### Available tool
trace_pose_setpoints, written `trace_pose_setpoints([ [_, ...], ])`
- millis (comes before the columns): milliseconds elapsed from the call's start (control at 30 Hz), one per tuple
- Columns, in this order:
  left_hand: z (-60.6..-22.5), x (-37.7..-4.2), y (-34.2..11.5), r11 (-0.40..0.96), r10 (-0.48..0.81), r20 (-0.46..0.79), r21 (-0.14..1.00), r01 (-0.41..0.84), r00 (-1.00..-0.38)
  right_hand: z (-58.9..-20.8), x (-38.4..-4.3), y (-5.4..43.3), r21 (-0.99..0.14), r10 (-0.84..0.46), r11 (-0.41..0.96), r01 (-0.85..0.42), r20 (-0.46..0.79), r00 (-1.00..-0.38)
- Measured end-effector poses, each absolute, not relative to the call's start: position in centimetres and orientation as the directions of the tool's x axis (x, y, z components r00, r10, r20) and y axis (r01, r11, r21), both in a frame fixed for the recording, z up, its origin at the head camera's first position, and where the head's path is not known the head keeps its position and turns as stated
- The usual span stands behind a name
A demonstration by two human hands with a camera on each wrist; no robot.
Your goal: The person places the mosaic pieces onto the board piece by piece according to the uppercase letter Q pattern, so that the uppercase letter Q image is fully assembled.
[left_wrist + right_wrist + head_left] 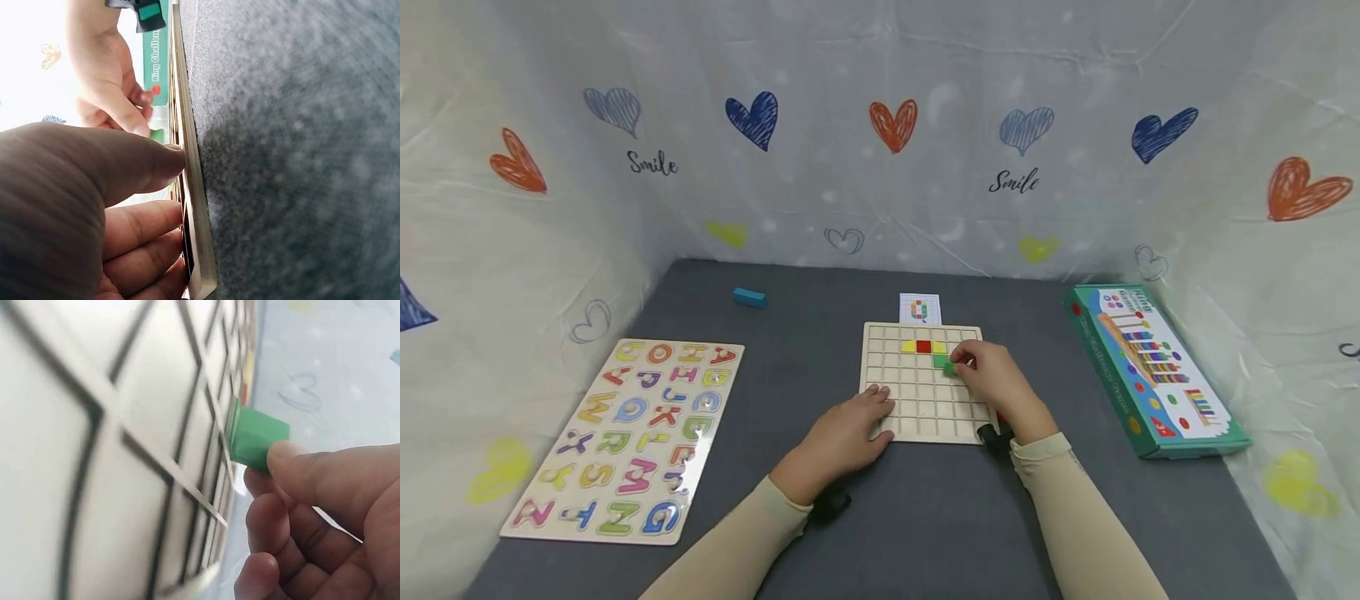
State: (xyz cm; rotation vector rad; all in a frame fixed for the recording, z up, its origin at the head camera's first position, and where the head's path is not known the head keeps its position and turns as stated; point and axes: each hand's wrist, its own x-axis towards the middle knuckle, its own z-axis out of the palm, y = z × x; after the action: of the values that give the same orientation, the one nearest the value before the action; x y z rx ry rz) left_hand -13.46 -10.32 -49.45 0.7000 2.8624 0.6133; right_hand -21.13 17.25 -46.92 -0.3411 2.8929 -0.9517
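A wooden grid board (910, 408) lies on the dark table in front of me. My right hand (1000, 383) pinches a green square block (259, 434) between thumb and fingers, tilted at the grid's surface. In the head view it is diagonally below a green tile (941, 361) set in the board. Above that tile, a red tile (923, 347) sits between two yellow ones. My left hand (847, 429) rests on the board's lower left edge, its thumb (159, 164) touching the rim and its fingers extended over the squares.
A pattern card (929, 314) touches the board's far edge. An alphabet puzzle board (576, 475) lies left, with a blue block (750, 297) beyond it. At right is a green game box (1157, 371). Something red, partly hidden, shows beside my right wrist. A printed curtain surrounds the table.
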Motion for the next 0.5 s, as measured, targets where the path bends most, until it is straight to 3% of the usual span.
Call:
trace_pose_setpoints([
  [500, -49.6, -13.4, -10.3, 0.817, 0.461, -0.041, 0.409, 0.406, -0.887, -48.8, -21.2, 16.8, -0.65, -0.248, 0.739, -0.177, -0.018, -0.969],
])
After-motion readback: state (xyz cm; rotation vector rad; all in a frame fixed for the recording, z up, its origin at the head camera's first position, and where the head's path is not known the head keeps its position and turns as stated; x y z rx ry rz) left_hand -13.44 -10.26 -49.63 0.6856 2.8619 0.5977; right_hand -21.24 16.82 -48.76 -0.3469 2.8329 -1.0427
